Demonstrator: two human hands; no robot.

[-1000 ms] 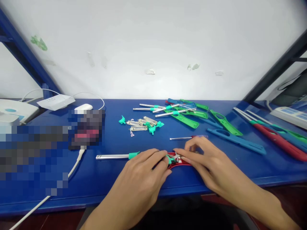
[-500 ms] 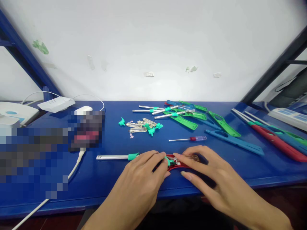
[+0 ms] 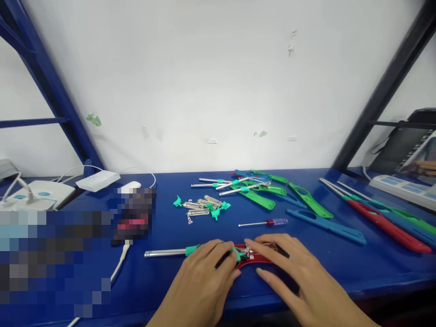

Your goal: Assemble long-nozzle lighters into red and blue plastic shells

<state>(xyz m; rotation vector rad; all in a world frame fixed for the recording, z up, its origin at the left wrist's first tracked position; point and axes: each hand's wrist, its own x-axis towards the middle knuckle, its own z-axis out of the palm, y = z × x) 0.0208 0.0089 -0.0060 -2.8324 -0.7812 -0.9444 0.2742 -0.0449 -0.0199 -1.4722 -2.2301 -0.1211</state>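
Observation:
A red lighter shell [image 3: 257, 260] lies near the table's front edge, with a metal tube [image 3: 165, 253] and teal collar reaching out to the left. My left hand [image 3: 203, 277] is closed around its left part, fingers pressed on a teal trigger piece [image 3: 241, 255]. My right hand [image 3: 299, 272] has its fingertips on the small inner parts and the shell's right part, thumb spread below. Both hands partly hide the shell. Just behind lies a screwdriver [image 3: 264, 223] with a purple and red handle.
Clear cartridges [image 3: 199, 212] and teal pieces [image 3: 177, 201] lie mid-table. Green shells [image 3: 309, 201], a blue shell [image 3: 327, 225] and metal tubes [image 3: 238, 190] are behind. Red and blue lighters [image 3: 384, 225] sit right. A blurred dark object and white cable [image 3: 119, 263] are left.
The view has tilted upward, so the table and hands appear lower in the picture. Both hands keep nearly the same hold on the red shell.

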